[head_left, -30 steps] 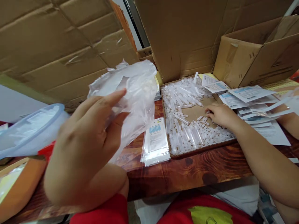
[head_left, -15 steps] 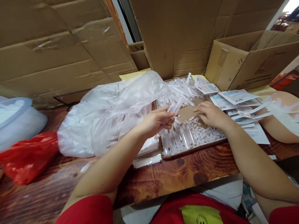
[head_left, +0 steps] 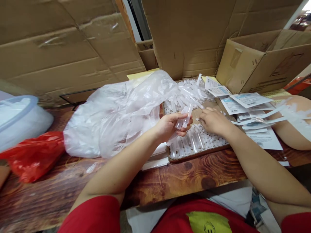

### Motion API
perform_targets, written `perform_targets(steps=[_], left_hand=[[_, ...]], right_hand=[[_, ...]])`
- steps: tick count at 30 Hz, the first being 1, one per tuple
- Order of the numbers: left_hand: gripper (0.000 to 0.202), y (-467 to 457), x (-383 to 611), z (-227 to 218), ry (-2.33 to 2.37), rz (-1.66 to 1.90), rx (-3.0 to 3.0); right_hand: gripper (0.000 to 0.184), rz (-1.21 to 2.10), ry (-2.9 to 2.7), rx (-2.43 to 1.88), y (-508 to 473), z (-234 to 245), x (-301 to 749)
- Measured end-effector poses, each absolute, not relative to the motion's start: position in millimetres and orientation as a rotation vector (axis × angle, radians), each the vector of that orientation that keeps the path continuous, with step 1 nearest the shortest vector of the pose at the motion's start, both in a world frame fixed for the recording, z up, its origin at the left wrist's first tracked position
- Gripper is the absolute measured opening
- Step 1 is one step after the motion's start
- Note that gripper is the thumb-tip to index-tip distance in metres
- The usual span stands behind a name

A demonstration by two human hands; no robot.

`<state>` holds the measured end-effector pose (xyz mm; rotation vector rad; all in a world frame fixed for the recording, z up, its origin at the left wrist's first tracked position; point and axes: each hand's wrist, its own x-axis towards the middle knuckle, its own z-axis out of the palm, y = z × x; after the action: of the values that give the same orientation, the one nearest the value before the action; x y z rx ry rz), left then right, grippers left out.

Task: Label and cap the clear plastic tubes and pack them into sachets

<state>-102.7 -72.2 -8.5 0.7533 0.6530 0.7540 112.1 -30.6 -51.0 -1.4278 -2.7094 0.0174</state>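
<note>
My left hand (head_left: 176, 124) is closed around a few clear plastic tubes (head_left: 187, 119), which stick up past the thumb. To its right, my right hand (head_left: 213, 121) has its fingers pinched together, with a small white plastic piece (head_left: 197, 119) at the fingertips. Both hands are over a shallow cardboard tray (head_left: 194, 158). Several clear tubes (head_left: 186, 144) lie side by side in its near left part. Small white pieces (head_left: 213, 139) are heaped beside them, partly under my right hand. More clear tubes (head_left: 179, 100) are piled at the tray's far side.
A large translucent plastic bag (head_left: 97, 119) lies left of the tray. Further left are a red plastic bag (head_left: 36, 158) and a pale blue-rimmed tub (head_left: 29, 126). Printed cards (head_left: 250, 99) and a cardboard box (head_left: 243, 64) sit at right. Cardboard sheets (head_left: 189, 35) stand behind.
My right hand has moved left, closer to my left hand, and now shows a small white piece at its fingertips. The tubes in my left hand are turned a little. The view has shifted slightly.
</note>
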Motion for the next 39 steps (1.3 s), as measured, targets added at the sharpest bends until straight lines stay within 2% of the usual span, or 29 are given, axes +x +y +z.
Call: perform_targets(steps=[6, 9, 12, 18, 23, 33, 36, 39], left_hand=[[0.012, -72, -102, -9, 0.623, 0.815, 0.746], [0.014, -72, -100, -10, 0.629, 0.896, 0.705], [0.006, -72, -98, -10, 0.628, 0.97, 0.673], [0.022, -75, -93, -7, 0.647, 1.014, 0.67], [0.024, -80, -87, -5, 0.652, 1.045, 0.659], [0.023, -90, -81, -5, 0.669, 1.121, 0.624], [0.019, -93, -79, -4, 0.652, 1.167, 0.621], [0.023, -96, -79, -2, 0.644, 1.194, 0.616]], right_hand=[[0.023, 0.258, -2.185, -0.835, -53, -37, 114], [0.023, 0.194, -2.087, -0.6, -76, -22, 107], [0.03, 0.05, -2.075, -0.481, -89, -18, 100], [0.038, -0.156, -2.11, -0.504, -88, -31, 98], [0.036, -0.281, -2.054, -0.515, -93, -29, 92], [0.025, -0.191, -1.868, -0.57, -96, -28, 82], [0.026, -0.218, -1.834, -0.598, -93, -29, 82], [0.032, -0.214, -1.812, -0.613, -90, -32, 82]])
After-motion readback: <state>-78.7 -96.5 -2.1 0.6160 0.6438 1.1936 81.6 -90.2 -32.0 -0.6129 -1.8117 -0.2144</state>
